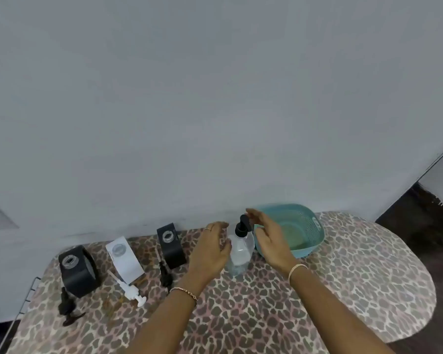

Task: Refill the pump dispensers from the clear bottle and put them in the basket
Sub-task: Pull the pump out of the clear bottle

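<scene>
So both hands are relaxed, gripping nothing: left hand (210, 249) and right hand (269, 238) flank the one clear bottle (239, 251); can't tell if they touch it. It stands upright on the leopard-print table (241, 315), long axis vertical, black pump top (241, 227) up, just beside the single teal basket (315, 236). Well apart sit three open-mouthed dispensers: outer black dispenser (78, 270), white dispenser (124, 259), inner black dispenser (170, 245). Three loose pumps lie flat near them: two black, plus one white pump (131, 291).
</scene>
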### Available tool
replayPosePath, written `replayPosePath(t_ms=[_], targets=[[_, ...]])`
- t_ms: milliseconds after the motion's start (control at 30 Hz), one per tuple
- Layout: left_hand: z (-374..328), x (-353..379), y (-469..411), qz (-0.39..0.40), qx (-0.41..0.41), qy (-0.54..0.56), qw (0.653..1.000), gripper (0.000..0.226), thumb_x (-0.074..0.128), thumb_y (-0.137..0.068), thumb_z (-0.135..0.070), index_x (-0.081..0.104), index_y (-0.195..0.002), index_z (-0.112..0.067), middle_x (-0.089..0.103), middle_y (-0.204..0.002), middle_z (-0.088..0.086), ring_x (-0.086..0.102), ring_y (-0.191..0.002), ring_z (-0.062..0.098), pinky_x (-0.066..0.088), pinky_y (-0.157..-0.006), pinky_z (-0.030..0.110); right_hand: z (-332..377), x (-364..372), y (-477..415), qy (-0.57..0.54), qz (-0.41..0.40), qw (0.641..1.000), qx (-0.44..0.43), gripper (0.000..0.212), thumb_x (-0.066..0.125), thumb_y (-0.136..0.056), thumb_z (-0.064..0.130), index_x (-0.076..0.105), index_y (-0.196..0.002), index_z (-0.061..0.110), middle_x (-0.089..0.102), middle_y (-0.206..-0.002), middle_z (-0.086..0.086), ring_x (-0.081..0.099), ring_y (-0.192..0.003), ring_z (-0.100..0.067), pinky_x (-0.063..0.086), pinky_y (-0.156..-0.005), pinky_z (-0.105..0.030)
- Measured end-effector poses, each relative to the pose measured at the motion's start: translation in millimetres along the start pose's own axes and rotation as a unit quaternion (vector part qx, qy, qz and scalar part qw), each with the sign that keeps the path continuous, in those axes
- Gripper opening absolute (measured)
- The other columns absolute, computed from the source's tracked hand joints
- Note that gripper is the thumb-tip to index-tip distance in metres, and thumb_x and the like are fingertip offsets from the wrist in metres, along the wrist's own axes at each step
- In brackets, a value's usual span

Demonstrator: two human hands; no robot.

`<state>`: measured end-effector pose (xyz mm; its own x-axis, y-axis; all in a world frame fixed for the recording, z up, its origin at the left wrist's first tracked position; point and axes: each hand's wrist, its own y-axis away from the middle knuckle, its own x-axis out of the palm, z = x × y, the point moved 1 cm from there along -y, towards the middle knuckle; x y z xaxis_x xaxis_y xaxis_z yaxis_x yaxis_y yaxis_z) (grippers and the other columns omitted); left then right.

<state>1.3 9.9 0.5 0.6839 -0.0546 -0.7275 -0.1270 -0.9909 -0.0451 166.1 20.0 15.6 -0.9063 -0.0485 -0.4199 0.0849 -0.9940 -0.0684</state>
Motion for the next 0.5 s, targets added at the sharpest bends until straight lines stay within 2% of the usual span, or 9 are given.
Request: replayPosePath(t_ms=[133,200,267,333,400,500], targets=[[-0.5,11.9,3.5,0.061,-0.034,0.037,0.997,0.061,0.053,-0.092,-0.026,0.029,-0.147,-0.020,0.036,-0.148,-0.002,0.036,-0.132,0.012,0.031,-0.104,0.023,-7.2,4.6,-0.2,0.041,0.028,0.999,0.023,0.041,0.062,-0.086,0.011,0.058,-0.125,0.020,0.060,-0.110,0.016,0.053,-0.099,0.009,0.046,-0.092,-0.015],[-3.8,16.4,3.9,0.069,-0.040,0.047,0.996,0.073,0.061,-0.087,-0.028,0.023,-0.149,-0.020,0.031,-0.151,-0.003,0.031,-0.136,0.011,0.025,-0.102,0.017,-11.4,7.8,-1.3,0.061,0.014,0.998,0.022,0.041,0.073,-0.081,0.020,0.060,-0.119,0.023,0.060,-0.104,0.017,0.054,-0.095,0.006,0.044,-0.085,-0.011],[-9.1,20.0,-0.5,0.052,-0.035,0.056,0.996,0.082,0.072,-0.080,-0.031,0.027,-0.147,-0.018,0.037,-0.147,-0.003,0.035,-0.133,0.011,0.024,-0.098,0.013,-15.2,9.8,-5.3,0.073,-0.005,0.997,0.030,0.042,0.079,-0.076,0.031,0.062,-0.114,0.024,0.061,-0.101,0.016,0.056,-0.092,0.002,0.042,-0.081,-0.009],[-13.1,25.8,-6.3,0.040,-0.049,0.060,0.996,0.085,0.079,-0.074,-0.032,0.033,-0.143,-0.015,0.043,-0.141,0.000,0.041,-0.128,0.013,0.028,-0.094,0.012,-15.9,11.3,-8.7,0.082,-0.033,0.995,0.037,0.038,0.082,-0.072,0.035,0.065,-0.105,0.025,0.062,-0.095,0.015,0.057,-0.088,-0.001,0.046,-0.079,-0.014],[-12.0,33.3,-10.9,0.033,-0.081,0.060,0.994,0.098,0.084,-0.067,-0.037,0.029,-0.146,-0.017,0.042,-0.144,0.000,0.043,-0.130,0.015,0.035,-0.097,0.017,-15.9,12.3,-11.3,0.096,-0.054,0.993,0.042,0.035,0.083,-0.069,0.037,0.066,-0.097,0.025,0.063,-0.089,0.014,0.058,-0.083,-0.001,0.047,-0.076,-0.017],[-5.1,44.1,-14.7,0.017,-0.110,0.060,0.992,0.107,0.086,-0.060,-0.043,0.027,-0.147,-0.025,0.042,-0.144,-0.005,0.046,-0.129,0.013,0.044,-0.100,0.029,-14.9,13.8,-13.6,0.105,-0.068,0.991,0.049,0.035,0.084,-0.066,0.041,0.066,-0.092,0.026,0.063,-0.085,0.016,0.057,-0.079,0.000,0.044,-0.071,-0.012]])
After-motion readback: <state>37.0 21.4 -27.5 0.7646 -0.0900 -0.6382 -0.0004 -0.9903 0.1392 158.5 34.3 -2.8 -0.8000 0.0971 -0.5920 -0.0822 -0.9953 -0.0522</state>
